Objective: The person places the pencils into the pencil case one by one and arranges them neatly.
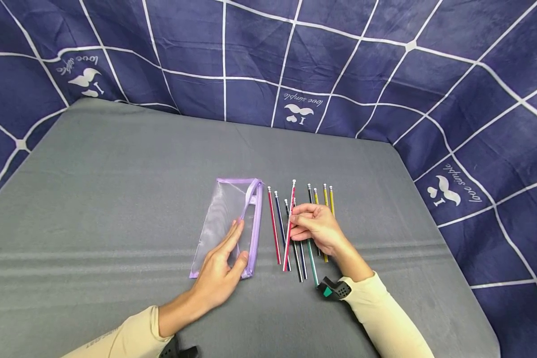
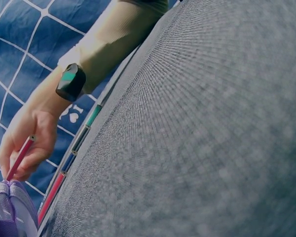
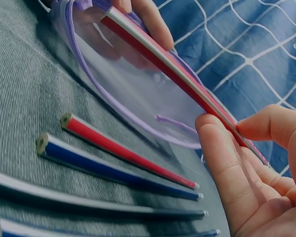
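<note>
Right hand (image 1: 317, 228) is pinching the red-and-white pencil (image 1: 287, 251) near mid-length, thumb against fingertips, holding it up off the table (image 1: 116, 199). Its eraser end is pointing away from the person, the flat unsharpened end toward them. Key relation: the purple-trimmed mesh pouch (image 1: 219, 214) is lying to the left of that pencil, near but apart; the pencil's long axis is running roughly parallel to the zip side (image 1: 256, 238), which is facing it.

Left hand (image 1: 221, 271) is the nearer one to the pouch: resting on it, fingers straight and close together, thumb spread apart. The mouth appears to be gaping along the zip; can't tell how far. No pencil is showing through the mesh.

Other pencils are lying loose in a rough row, long axes pointing away from the person: red one (image 1: 273, 223) nearest the pouch, then dark blue (image 1: 281, 223), with green (image 1: 313, 263) and gold (image 1: 325, 194) farther right.
</note>
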Tool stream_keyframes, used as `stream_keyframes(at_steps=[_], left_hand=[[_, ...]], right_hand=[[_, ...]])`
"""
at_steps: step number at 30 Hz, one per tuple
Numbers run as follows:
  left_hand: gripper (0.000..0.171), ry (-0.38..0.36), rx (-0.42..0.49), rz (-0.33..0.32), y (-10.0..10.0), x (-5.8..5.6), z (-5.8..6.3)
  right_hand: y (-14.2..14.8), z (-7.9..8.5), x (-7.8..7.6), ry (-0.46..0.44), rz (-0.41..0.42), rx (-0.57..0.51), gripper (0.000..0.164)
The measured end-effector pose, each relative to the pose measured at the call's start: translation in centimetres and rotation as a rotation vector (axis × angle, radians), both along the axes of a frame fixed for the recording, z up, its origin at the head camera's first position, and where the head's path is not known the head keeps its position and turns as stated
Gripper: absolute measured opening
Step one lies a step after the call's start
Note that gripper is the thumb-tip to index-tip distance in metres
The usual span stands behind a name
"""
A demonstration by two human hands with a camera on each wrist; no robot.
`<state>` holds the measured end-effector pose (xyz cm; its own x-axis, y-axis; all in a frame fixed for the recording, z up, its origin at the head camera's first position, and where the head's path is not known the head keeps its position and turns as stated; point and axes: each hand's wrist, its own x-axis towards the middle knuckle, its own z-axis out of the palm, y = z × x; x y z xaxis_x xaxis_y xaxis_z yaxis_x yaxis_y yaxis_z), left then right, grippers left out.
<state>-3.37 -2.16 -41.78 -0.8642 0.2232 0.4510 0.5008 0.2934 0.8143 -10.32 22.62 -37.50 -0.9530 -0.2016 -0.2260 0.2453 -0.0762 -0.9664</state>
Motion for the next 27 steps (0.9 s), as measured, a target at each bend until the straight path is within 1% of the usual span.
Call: stream_keyframes(at_steps=[11,18,27], left_hand=[[0.060,0.005,0.006,-0.005,0.1,0.0,0.0],[0.061,0.003,0.000,0.001,0.0,0.0,-0.1],[0.060,0.033,-0.016,0.010,0.1,0.0,-0.2]], right_hand=[[-1.3,-0.4,-0.3,-0.029,0.010,-0.004,0.015],[-2.0,-0.7,-0.6,-0.026,-0.009,-0.035,0.016],[-3.5,-0.9,-0.9,-0.017,-0.010,-0.061,0.013]])
